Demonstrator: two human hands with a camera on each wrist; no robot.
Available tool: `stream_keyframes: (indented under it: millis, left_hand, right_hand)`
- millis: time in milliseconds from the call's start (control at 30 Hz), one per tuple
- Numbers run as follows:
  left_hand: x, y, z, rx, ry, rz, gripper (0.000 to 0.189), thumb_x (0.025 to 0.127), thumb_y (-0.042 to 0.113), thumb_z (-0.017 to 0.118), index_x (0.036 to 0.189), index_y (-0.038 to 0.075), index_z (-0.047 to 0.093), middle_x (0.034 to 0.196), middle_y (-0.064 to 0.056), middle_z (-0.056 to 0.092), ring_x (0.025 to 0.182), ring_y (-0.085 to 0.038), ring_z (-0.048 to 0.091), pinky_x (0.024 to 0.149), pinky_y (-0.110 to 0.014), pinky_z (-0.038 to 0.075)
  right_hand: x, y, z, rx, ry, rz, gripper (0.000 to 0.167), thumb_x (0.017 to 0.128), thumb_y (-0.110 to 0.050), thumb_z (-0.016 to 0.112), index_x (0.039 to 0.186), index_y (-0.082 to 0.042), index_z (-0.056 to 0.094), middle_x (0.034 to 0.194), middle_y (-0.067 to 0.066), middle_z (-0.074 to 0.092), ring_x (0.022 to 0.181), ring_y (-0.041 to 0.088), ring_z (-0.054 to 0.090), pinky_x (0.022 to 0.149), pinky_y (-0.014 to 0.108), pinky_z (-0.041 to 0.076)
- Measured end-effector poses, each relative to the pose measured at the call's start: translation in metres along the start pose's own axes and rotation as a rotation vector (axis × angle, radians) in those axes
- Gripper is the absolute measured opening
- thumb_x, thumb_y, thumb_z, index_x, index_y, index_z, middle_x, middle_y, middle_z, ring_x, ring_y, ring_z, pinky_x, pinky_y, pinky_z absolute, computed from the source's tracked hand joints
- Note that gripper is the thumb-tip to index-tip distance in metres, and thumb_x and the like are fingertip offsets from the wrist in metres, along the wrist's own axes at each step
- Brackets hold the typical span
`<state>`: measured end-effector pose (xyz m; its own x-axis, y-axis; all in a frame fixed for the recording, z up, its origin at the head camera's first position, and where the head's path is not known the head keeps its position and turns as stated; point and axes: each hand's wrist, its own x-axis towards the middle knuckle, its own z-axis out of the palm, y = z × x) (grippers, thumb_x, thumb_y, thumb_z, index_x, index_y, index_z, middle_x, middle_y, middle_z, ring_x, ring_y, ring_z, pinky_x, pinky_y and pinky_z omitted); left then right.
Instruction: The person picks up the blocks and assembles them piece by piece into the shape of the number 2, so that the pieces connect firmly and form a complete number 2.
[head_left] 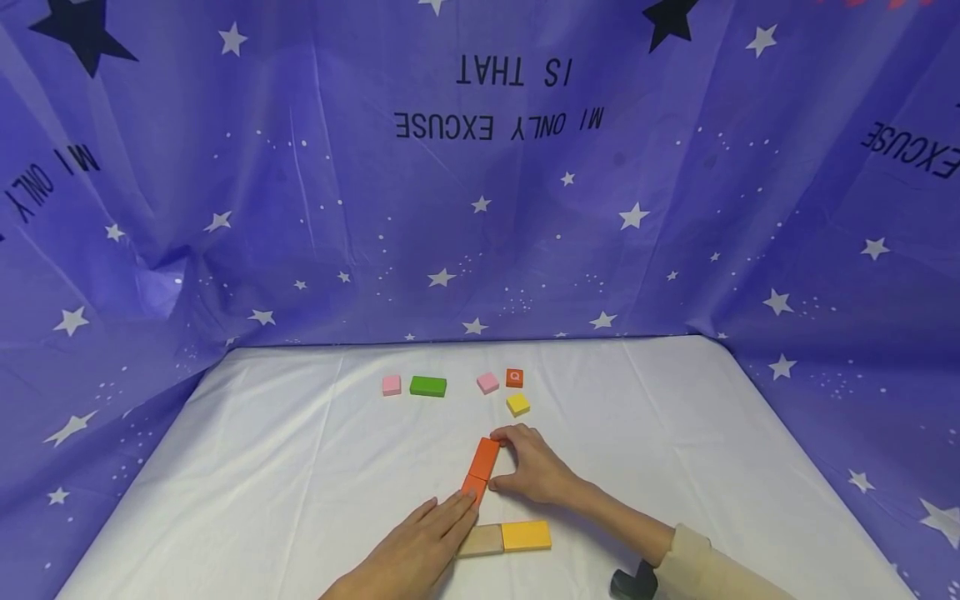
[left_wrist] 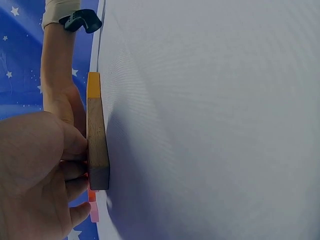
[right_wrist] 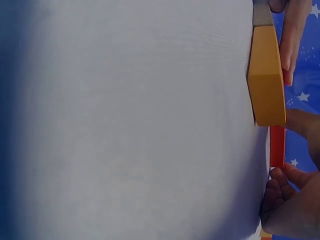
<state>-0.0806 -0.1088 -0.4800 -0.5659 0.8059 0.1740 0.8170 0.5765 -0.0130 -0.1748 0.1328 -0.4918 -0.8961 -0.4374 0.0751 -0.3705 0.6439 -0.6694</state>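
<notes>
Most to the left on the white tabletop (head_left: 285, 433), I see from my remote post a pink block (head_left: 392, 385) at the back. In front of it, near me, the left hand (head_left: 412, 546) reaches in; its fingers (head_left: 450, 512) are extended, mostly together, and they rest on the near red block (head_left: 473, 489). Its thumb is hidden in my head view. At the back again lies a green block (head_left: 428, 387), longer than the pink one.

Just beside the left hand lies a plain wooden block (head_left: 481, 541), its left part covered by this hand. The near red block touches the far red block (head_left: 484, 458) end to end, and both make one slanting line in the middle. Behind them I find a second pink block (head_left: 487, 383), an orange tile (head_left: 514, 378) with the letter Q, and a small yellow block (head_left: 518, 405).

A yellow-orange block (head_left: 527, 536) meets the wooden block's right end. Above it, the right hand (head_left: 538, 471) has thumb and finger bent, and they pinch the far red block. More to the right, a dark object (head_left: 633, 582) is beside the pale sleeve (head_left: 708, 567).
</notes>
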Motion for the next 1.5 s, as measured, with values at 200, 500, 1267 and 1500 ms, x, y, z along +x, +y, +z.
stream_keyframes:
  millis: [200,500,1267,1500]
  left_hand:
    - [0.000,0.000,0.001,0.005,0.000,0.003,0.069,0.093,0.045,0.062,0.142,-0.003,0.051,0.147,-0.015,0.048,0.137,-0.024,0.045,0.102,-0.042,0.045]
    - [0.001,0.000,0.000,-0.008,-0.041,-0.019,0.077,0.094,0.057,0.055,0.144,-0.001,0.049,0.150,-0.014,0.046,0.139,-0.023,0.042,0.104,-0.042,0.043]
    - [0.002,0.001,-0.001,-0.031,-0.044,-0.018,0.057,0.095,0.024,0.061,0.144,-0.002,0.049,0.150,-0.015,0.045,0.139,-0.023,0.042,0.104,-0.042,0.043]
    - [0.001,0.000,-0.002,-0.055,-0.088,-0.038,0.072,0.096,0.048,0.059,0.147,0.000,0.045,0.154,-0.013,0.041,0.141,-0.022,0.038,0.106,-0.042,0.042]
  right_hand:
    - [0.001,0.007,-0.006,0.072,0.006,-0.021,0.064,0.072,-0.011,0.087,0.128,-0.003,0.056,0.114,0.006,0.059,0.108,0.024,0.056,0.097,0.044,0.047]
    - [0.007,0.015,-0.025,0.096,0.129,-0.012,0.052,0.076,-0.011,0.087,0.120,-0.004,0.060,0.109,0.009,0.061,0.099,0.026,0.058,0.089,0.043,0.050]
    - [0.043,0.044,-0.034,0.035,0.235,0.203,0.051,0.078,-0.019,0.085,0.121,0.000,0.066,0.101,0.004,0.067,0.093,0.022,0.059,0.087,0.040,0.049]
    - [0.050,0.043,-0.033,-0.006,0.227,0.196,0.050,0.078,-0.019,0.085,0.120,-0.001,0.067,0.102,0.006,0.065,0.093,0.022,0.058,0.086,0.039,0.050]
